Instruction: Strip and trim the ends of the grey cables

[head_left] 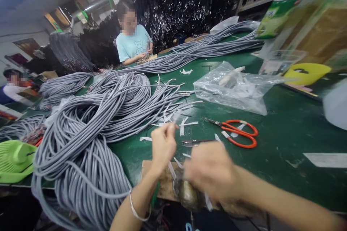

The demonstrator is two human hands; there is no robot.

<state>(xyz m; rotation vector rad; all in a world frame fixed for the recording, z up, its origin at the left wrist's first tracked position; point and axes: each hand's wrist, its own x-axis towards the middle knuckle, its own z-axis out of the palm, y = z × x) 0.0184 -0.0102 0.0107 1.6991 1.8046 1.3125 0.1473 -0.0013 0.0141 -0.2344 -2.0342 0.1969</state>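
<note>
My left hand (163,143) is closed in a pinch above the green table, near white strips (187,124) and the cut ends of grey cables. What its fingertips hold, if anything, I cannot make out; a pale blur shows beside them. My right hand (210,171) is curled and smeared by motion, over a wooden board (164,184) at the table's near edge. Below it, on the board, is a rounded, worn metal piece (189,192). Dark thin blades (196,141) lie just beyond this hand, their handles hidden. Orange-handled scissors (242,133) rest to its right.
Large coils of grey cable (89,126) cover the left side, near a lime-green plastic device (16,160). A clear plastic bag (235,88) lies beyond the scissors. Further right are a yellow piece (307,74) and a green container (276,18). A co-worker (134,43) sits across the table.
</note>
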